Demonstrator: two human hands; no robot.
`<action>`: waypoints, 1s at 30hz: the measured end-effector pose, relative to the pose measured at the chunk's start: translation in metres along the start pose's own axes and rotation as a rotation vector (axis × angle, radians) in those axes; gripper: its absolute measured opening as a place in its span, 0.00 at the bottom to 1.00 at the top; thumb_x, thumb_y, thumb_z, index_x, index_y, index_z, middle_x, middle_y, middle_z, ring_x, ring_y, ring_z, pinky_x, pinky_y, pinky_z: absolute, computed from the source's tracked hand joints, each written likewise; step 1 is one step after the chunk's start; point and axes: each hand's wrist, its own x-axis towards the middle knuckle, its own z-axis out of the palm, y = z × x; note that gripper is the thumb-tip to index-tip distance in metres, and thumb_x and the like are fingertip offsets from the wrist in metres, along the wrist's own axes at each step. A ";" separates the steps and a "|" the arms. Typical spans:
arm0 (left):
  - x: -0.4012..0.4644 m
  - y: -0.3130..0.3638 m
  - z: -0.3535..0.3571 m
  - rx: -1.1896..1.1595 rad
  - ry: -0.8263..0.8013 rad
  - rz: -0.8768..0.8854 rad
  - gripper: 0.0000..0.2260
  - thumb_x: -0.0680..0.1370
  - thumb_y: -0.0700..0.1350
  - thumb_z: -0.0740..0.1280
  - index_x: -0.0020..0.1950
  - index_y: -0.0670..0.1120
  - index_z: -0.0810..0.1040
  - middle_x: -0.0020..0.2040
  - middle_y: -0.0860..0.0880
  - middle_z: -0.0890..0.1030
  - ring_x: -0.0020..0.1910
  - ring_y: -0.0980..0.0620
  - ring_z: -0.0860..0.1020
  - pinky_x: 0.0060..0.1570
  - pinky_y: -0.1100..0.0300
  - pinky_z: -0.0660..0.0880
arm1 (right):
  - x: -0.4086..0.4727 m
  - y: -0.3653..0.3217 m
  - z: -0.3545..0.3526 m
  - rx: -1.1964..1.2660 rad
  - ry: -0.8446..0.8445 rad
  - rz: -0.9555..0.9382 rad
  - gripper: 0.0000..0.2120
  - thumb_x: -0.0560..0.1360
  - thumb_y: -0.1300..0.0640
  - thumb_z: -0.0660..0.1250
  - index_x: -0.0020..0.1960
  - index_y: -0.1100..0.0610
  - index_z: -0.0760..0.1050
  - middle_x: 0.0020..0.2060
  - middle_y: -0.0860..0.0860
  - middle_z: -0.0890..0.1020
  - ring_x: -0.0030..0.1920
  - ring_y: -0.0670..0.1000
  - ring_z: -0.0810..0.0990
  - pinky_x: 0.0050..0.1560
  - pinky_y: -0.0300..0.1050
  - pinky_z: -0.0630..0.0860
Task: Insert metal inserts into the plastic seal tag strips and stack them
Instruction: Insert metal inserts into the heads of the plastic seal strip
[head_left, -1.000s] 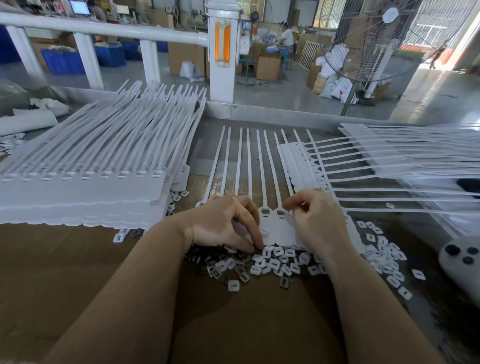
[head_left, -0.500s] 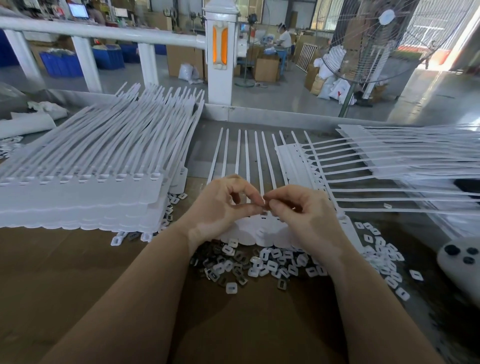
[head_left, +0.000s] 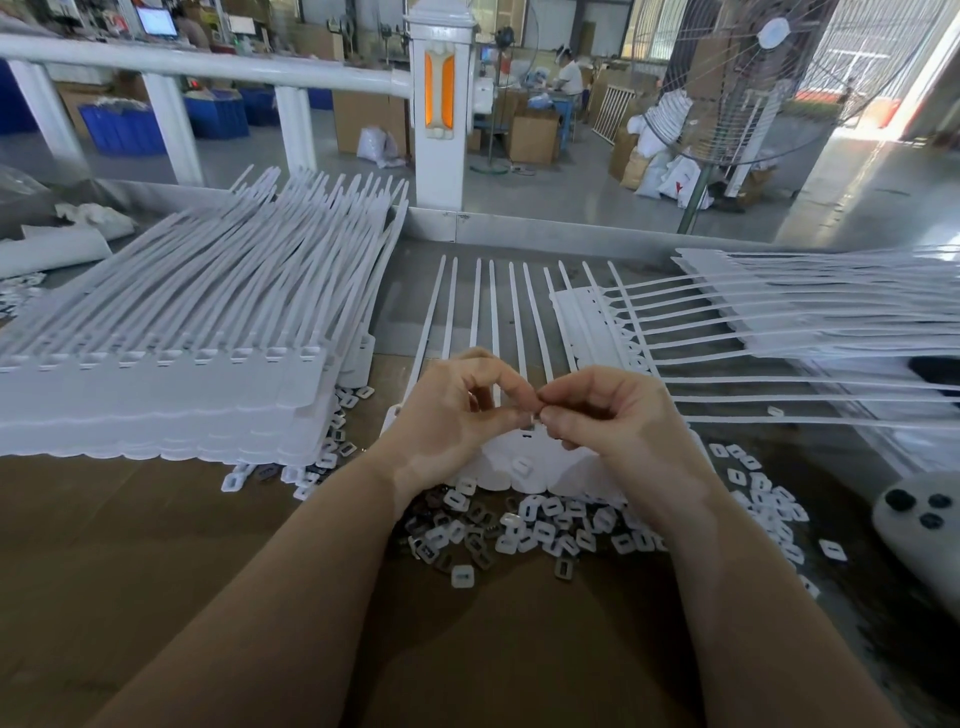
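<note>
Here, the left hand (head_left: 457, 410) and right hand (head_left: 608, 415) are shown raised from the insert pile (head_left: 524, 525), fingertips closed together on a small metal insert (head_left: 534, 415) above the seal tag strip (head_left: 524, 467) lying on the surface (head_left: 156, 545); seating in a tag head is judged imminent.

Two bare forearms are showing in the head view, reaching up from the near edge, and no sleeve is covering either one as far down as the picture goes. The left hand (head_left: 451, 410) and the right hand (head_left: 613, 415) are both bare, wearing no gloves. The wrists are showing bare, and the fingernails that are showing are looking short and plain.
</note>
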 end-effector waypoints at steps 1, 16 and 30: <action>0.000 -0.002 0.001 0.014 0.008 -0.009 0.08 0.70 0.38 0.73 0.41 0.50 0.80 0.41 0.50 0.79 0.33 0.61 0.71 0.37 0.70 0.68 | 0.000 0.000 0.000 -0.002 0.035 -0.002 0.07 0.70 0.67 0.70 0.44 0.57 0.81 0.36 0.51 0.84 0.36 0.44 0.80 0.37 0.33 0.75; 0.001 -0.013 0.004 0.202 -0.102 -0.155 0.05 0.73 0.45 0.70 0.42 0.56 0.79 0.41 0.61 0.76 0.40 0.68 0.73 0.41 0.78 0.66 | 0.006 0.017 -0.009 -0.595 0.393 0.021 0.07 0.73 0.65 0.67 0.46 0.54 0.80 0.41 0.49 0.82 0.43 0.47 0.79 0.46 0.37 0.74; 0.002 -0.017 0.005 0.223 -0.099 -0.129 0.04 0.73 0.44 0.71 0.46 0.51 0.82 0.39 0.62 0.75 0.37 0.72 0.71 0.38 0.79 0.66 | 0.002 0.008 -0.009 -0.765 0.306 0.073 0.08 0.72 0.62 0.69 0.43 0.50 0.82 0.41 0.47 0.83 0.43 0.46 0.79 0.53 0.45 0.76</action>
